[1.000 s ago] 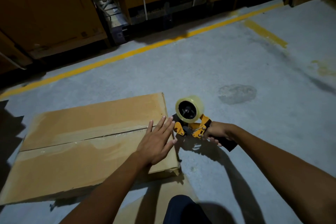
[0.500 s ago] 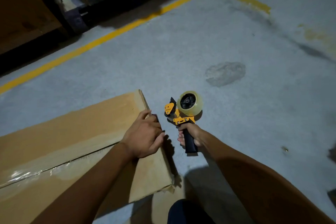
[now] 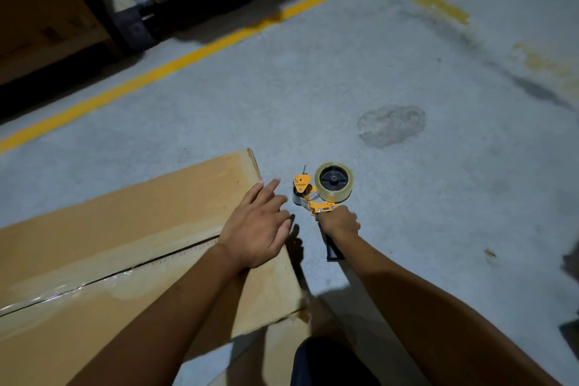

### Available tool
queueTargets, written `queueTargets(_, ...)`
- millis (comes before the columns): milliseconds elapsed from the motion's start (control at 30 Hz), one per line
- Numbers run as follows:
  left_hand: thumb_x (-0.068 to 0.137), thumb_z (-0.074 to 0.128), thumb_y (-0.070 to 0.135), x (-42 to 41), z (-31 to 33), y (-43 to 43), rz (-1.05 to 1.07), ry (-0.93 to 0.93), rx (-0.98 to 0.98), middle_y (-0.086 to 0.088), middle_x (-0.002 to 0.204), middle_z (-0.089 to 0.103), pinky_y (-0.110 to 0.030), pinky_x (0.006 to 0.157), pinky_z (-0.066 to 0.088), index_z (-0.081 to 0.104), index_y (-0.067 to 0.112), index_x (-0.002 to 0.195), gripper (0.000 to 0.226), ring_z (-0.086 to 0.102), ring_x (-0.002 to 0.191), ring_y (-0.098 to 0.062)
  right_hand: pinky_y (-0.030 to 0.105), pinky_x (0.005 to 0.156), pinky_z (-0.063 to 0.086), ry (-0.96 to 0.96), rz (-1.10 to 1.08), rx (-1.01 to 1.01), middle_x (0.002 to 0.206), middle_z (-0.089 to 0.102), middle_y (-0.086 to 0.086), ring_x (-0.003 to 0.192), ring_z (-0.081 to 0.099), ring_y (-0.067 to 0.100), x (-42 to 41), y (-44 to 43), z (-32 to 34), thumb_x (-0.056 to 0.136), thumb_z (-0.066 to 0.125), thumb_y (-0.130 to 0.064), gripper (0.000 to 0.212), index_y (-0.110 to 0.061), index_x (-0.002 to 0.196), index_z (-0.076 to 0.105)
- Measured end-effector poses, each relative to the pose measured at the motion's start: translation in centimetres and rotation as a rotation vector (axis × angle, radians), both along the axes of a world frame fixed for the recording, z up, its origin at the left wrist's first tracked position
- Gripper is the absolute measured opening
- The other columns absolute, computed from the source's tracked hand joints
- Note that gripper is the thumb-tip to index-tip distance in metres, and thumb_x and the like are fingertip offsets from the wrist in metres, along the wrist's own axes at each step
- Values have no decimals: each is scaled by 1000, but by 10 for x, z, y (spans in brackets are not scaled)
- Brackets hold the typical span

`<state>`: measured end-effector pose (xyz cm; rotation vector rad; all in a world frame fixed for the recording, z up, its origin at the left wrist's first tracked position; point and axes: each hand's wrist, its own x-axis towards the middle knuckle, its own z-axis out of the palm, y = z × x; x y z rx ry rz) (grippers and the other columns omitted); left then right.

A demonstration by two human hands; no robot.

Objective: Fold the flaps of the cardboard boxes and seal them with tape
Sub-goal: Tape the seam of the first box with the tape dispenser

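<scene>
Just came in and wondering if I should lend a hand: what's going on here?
A person is taping up a flat cardboard box that lies on the concrete floor. The right hand grips the handle of an orange tape dispenser, held just past the box's right end. The left hand is open, fingers spread over that end, near the seam between the closed flaps. Glossy tape shows along the seam further left.

No legible text — only small dark lettering on the orange side plate of the tape dispenser (image 3: pixel 322 197), too blurred to read.
</scene>
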<state>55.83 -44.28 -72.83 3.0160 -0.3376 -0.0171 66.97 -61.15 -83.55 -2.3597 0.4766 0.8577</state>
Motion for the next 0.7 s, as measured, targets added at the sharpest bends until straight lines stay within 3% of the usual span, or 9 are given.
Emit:
queueTargets(33, 100, 23, 42, -3, 3, -3, 58, 19, 0, -6, 150, 45, -46, 123, 10, 63, 25, 125, 50, 13, 153, -27, 44, 90, 50, -47, -1, 0, 124, 57, 15, 111, 58, 37, -3, 7, 18, 85, 63, -39, 43, -10, 117, 58)
queueTargets(100, 101, 15, 47, -8, 8, -9, 191, 68, 2, -7, 167, 2, -47, 124, 1, 20, 24, 158, 61, -12, 153, -24, 44, 86, 48, -192, -14, 186, 118, 60, 14, 105, 60, 35, -14, 25, 53, 94, 54, -31, 25, -14, 110, 61)
queueTargets(167, 100, 8, 50, -14, 10, -14, 313, 105, -26, -6, 165, -19, -46, 124, -5, -8, 21, 159, 67, -23, 150, -21, 42, 95, 48, -318, -34, 426, 119, 66, 9, 112, 61, 31, -35, 47, 88, 99, 49, -24, 26, -12, 115, 66)
queueTargets(267, 100, 10, 44, -29, 10, -9, 435, 151, -52, -6, 162, -26, -48, 124, -3, -17, 14, 156, 69, -28, 148, -20, 42, 105, 46, -335, 9, 592, 135, 62, 8, 125, 58, 27, -82, 76, 120, 99, 44, -20, 36, -14, 130, 61)
queueTargets(367, 105, 12, 41, -62, 11, 7, 459, 191, -47, -3, 160, -31, -46, 123, -6, -20, 14, 155, 66, -31, 147, -18, 41, 110, 39, -440, 401, 232, 162, 33, 8, 145, 37, 28, -121, 86, 133, 106, 38, -26, 55, -13, 158, 26)
queueTargets(433, 105, 9, 41, -87, 11, 20, 465, 190, -86, -1, 160, -30, -45, 123, -6, -18, 15, 155, 62, -30, 147, -15, 44, 119, 28, -541, 613, 15, 168, 6, 15, 154, 13, 32, -134, 86, 132, 105, 36, -42, 72, -8, 161, 6)
queueTargets(500, 104, 7, 45, -113, 13, 35, 477, 191, -96, 0, 161, -28, -42, 124, -7, -15, 16, 156, 64, -28, 148, -14, 56, 122, 9, -627, 767, -159, 166, -6, 25, 155, -4, 38, -136, 89, 126, 102, 30, -57, 83, -5, 160, 0)
queueTargets(567, 104, 9, 49, -142, 13, 52, 522, 193, -100, 0, 161, -26, -40, 124, -8, -13, 17, 157, 65, -27, 148, -13, 67, 116, -6, -668, 843, -279, 165, -8, 27, 153, -11, 43, -137, 94, 123, 102, 26, -58, 82, -4, 159, 2)
queueTargets(700, 103, 9, 54, -191, 13, 77, 674, 200, -83, -3, 161, -25, -41, 124, -5, -14, 19, 157, 68, -26, 149, -17, 70, 117, -7, -586, 907, -342, 166, -10, 24, 153, -14, 39, -163, 117, 129, 107, 19, -40, 67, -1, 160, 3)
